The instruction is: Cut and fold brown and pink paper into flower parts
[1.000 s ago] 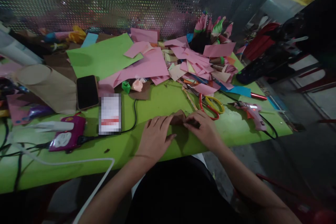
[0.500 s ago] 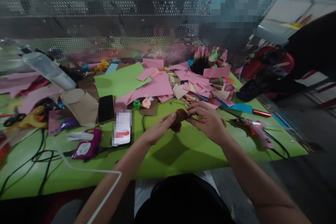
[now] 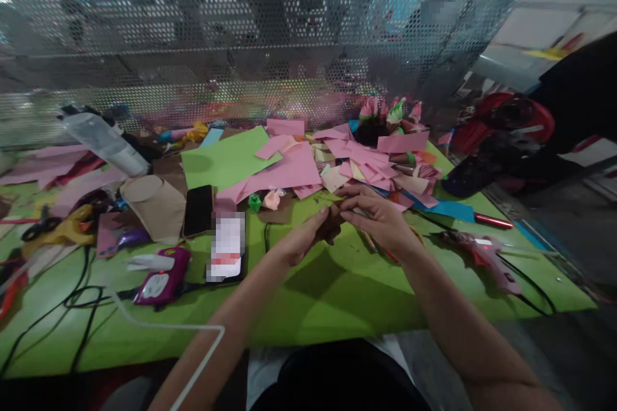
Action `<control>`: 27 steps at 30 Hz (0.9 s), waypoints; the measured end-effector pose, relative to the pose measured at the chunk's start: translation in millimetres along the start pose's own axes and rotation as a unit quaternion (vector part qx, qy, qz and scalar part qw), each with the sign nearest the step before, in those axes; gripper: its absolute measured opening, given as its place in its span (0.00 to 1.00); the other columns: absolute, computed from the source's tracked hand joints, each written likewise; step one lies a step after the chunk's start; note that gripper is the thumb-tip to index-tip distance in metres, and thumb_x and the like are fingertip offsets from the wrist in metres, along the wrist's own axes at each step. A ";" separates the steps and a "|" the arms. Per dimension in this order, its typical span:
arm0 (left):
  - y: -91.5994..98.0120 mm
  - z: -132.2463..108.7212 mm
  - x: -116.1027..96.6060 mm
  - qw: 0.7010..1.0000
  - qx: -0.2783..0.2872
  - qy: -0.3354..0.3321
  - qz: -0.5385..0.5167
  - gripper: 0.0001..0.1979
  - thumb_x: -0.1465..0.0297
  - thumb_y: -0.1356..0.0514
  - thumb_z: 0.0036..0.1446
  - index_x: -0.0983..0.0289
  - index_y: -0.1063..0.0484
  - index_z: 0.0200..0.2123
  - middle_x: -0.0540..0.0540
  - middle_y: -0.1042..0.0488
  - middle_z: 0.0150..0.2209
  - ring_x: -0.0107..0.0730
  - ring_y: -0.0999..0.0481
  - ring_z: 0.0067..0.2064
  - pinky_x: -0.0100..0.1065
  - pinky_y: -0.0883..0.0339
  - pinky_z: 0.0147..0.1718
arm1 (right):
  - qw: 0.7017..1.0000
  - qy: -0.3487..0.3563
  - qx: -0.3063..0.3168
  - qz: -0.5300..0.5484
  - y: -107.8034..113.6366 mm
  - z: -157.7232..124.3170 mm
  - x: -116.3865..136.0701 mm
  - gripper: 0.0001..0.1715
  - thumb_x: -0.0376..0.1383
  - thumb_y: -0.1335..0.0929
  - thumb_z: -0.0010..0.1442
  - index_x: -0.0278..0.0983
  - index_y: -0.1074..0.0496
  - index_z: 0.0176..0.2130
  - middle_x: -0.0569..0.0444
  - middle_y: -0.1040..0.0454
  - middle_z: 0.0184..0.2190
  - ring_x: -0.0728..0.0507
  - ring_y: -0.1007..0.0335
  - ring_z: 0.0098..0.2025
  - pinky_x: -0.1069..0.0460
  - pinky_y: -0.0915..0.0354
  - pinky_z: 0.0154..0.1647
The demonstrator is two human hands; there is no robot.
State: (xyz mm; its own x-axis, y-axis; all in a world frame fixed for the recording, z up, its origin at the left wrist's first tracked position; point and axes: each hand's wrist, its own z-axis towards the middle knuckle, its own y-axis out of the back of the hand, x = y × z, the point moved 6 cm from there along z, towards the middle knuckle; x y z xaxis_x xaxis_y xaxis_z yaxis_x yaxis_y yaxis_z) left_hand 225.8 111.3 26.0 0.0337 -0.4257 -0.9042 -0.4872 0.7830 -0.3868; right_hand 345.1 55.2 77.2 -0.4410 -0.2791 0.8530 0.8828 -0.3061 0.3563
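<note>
A small brown piece (image 3: 337,204), which looks like rolled paper or foam, is held above the green table, mostly hidden by my fingers. My left hand (image 3: 311,234) is closed around it from the left, thumb on top. From the right, my right hand (image 3: 373,215) pinches its upper end with bent fingertips, so both hands meet there. Under my right hand lie a thin pencil-like stick (image 3: 369,241) and an orange-red tool partly covered by the wrist. Just beyond the hands are a little green bud (image 3: 254,202) and a pale pink one (image 3: 274,198).
A pink glue gun (image 3: 491,257) with a cable lies at right. Pink paper (image 3: 294,167) and a green sheet (image 3: 226,160) cover the back. At left are a black phone (image 3: 198,210), a lit phone (image 3: 227,247), a purple power block (image 3: 164,276), cables and a bottle (image 3: 103,138).
The brown piece has turned and now shows much less between my hands. My fingers have drawn closer together over it. The whole view has shifted slightly.
</note>
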 end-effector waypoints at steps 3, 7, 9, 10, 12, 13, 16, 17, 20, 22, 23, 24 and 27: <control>3.4 3.4 11.2 1.000 -0.005 0.019 -0.023 0.29 0.43 0.41 0.54 0.64 0.29 0.41 0.49 0.36 0.28 0.27 0.40 0.28 0.31 0.44 0.30 | 1.000 -0.022 0.003 0.012 -0.9 -2.5 -8.1 0.04 0.38 0.28 0.58 0.41 0.22 0.33 0.49 0.25 0.46 0.39 0.30 0.52 0.41 0.36 0.56; 5.6 5.0 22.4 0.998 -0.007 0.042 -0.051 0.30 0.44 0.40 0.54 0.65 0.28 0.44 0.51 0.33 0.31 0.26 0.38 0.28 0.31 0.43 0.31 | 0.999 -0.037 0.019 0.015 -2.8 -4.3 -15.0 0.03 0.36 0.27 0.55 0.41 0.22 0.34 0.48 0.25 0.47 0.38 0.30 0.53 0.40 0.38 0.57; 8.0 4.3 27.1 0.997 -0.023 0.055 -0.057 0.30 0.43 0.40 0.54 0.65 0.27 0.43 0.51 0.32 0.31 0.26 0.37 0.29 0.30 0.42 0.31 | 0.999 -0.044 0.022 0.016 -3.8 -5.1 -17.2 0.03 0.36 0.27 0.55 0.41 0.22 0.33 0.48 0.25 0.47 0.38 0.30 0.53 0.40 0.38 0.57; 9.1 3.8 29.3 0.996 -0.030 0.062 -0.057 0.30 0.43 0.40 0.53 0.65 0.27 0.42 0.51 0.32 0.30 0.26 0.36 0.29 0.30 0.41 0.31 | 0.998 -0.049 0.023 0.016 -4.5 -5.5 -18.0 0.03 0.36 0.28 0.55 0.41 0.22 0.33 0.48 0.25 0.47 0.38 0.30 0.53 0.40 0.38 0.57; 11.4 2.5 33.2 0.995 -0.043 0.074 -0.056 0.30 0.43 0.39 0.52 0.65 0.27 0.40 0.50 0.32 0.28 0.27 0.35 0.29 0.30 0.41 0.31 | 0.998 -0.059 0.030 0.018 -6.4 -6.2 -18.8 0.03 0.37 0.28 0.55 0.40 0.23 0.32 0.48 0.25 0.47 0.38 0.30 0.53 0.40 0.38 0.57; 12.7 1.9 34.8 0.994 -0.050 0.079 -0.055 0.30 0.42 0.39 0.51 0.65 0.26 0.39 0.51 0.32 0.27 0.27 0.35 0.29 0.30 0.40 0.32 | 0.997 -0.063 0.034 0.019 -7.4 -6.5 -18.7 0.03 0.37 0.28 0.55 0.40 0.23 0.32 0.48 0.25 0.47 0.38 0.30 0.52 0.40 0.38 0.57; 15.8 0.4 37.6 0.993 -0.066 0.083 -0.057 0.30 0.42 0.37 0.49 0.66 0.25 0.36 0.51 0.30 0.27 0.28 0.34 0.30 0.30 0.40 0.32 | 0.997 -0.066 0.046 0.015 -10.1 -7.2 -17.6 0.03 0.37 0.28 0.56 0.40 0.23 0.32 0.48 0.25 0.47 0.38 0.30 0.52 0.40 0.38 0.56; 16.1 0.0 38.0 0.993 -0.067 0.083 -0.058 0.30 0.42 0.36 0.48 0.66 0.25 0.35 0.51 0.29 0.27 0.28 0.33 0.30 0.30 0.39 0.32 | 0.996 -0.067 0.049 0.014 -10.7 -7.4 -17.2 0.03 0.37 0.28 0.56 0.40 0.23 0.32 0.48 0.25 0.47 0.38 0.30 0.52 0.40 0.38 0.56; 14.8 -0.8 37.8 0.993 -0.057 0.081 -0.066 0.30 0.43 0.35 0.47 0.66 0.24 0.35 0.52 0.29 0.28 0.27 0.34 0.29 0.30 0.39 0.32 | 0.996 -0.067 0.050 0.015 -11.4 -8.0 -17.1 0.03 0.37 0.29 0.56 0.40 0.23 0.32 0.48 0.26 0.46 0.38 0.30 0.52 0.41 0.37 0.55; 14.0 -1.3 36.6 0.993 -0.052 0.075 -0.068 0.31 0.43 0.34 0.46 0.67 0.24 0.36 0.52 0.29 0.28 0.27 0.34 0.29 0.30 0.40 0.32 | 0.996 -0.069 0.047 0.018 -11.0 -8.5 -17.8 0.03 0.37 0.28 0.56 0.40 0.23 0.33 0.48 0.26 0.46 0.38 0.30 0.52 0.41 0.38 0.56; 14.0 -1.5 35.8 0.994 -0.053 0.072 -0.067 0.31 0.43 0.34 0.45 0.67 0.24 0.36 0.52 0.29 0.28 0.27 0.33 0.29 0.30 0.40 0.32 | 0.997 -0.069 0.043 0.017 -10.5 -8.7 -18.2 0.04 0.37 0.28 0.55 0.40 0.23 0.33 0.48 0.26 0.47 0.38 0.30 0.53 0.41 0.38 0.56; 14.2 -1.7 35.0 0.994 -0.055 0.068 -0.066 0.31 0.43 0.33 0.45 0.67 0.24 0.35 0.52 0.29 0.27 0.27 0.33 0.29 0.30 0.40 0.32 | 0.997 -0.069 0.038 0.017 -9.8 -8.8 -18.3 0.04 0.37 0.28 0.55 0.40 0.23 0.34 0.48 0.26 0.47 0.38 0.31 0.53 0.40 0.38 0.56; 15.2 -2.1 32.4 0.995 -0.060 0.051 -0.065 0.29 0.45 0.32 0.44 0.66 0.24 0.34 0.51 0.28 0.27 0.27 0.32 0.29 0.30 0.39 0.32 | 0.997 -0.064 0.030 0.016 -8.4 -9.1 -17.0 0.04 0.37 0.27 0.54 0.40 0.25 0.33 0.48 0.25 0.47 0.37 0.31 0.54 0.40 0.38 0.56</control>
State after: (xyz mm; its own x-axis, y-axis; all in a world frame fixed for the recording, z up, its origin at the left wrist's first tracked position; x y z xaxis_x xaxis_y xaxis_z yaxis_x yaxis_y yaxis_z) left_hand 217.7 108.5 -8.8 0.0166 -0.5687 -0.8223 -0.5862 0.6608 -0.4688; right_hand 343.7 54.2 56.3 -0.3922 -0.1673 0.9046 0.9054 -0.2439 0.3474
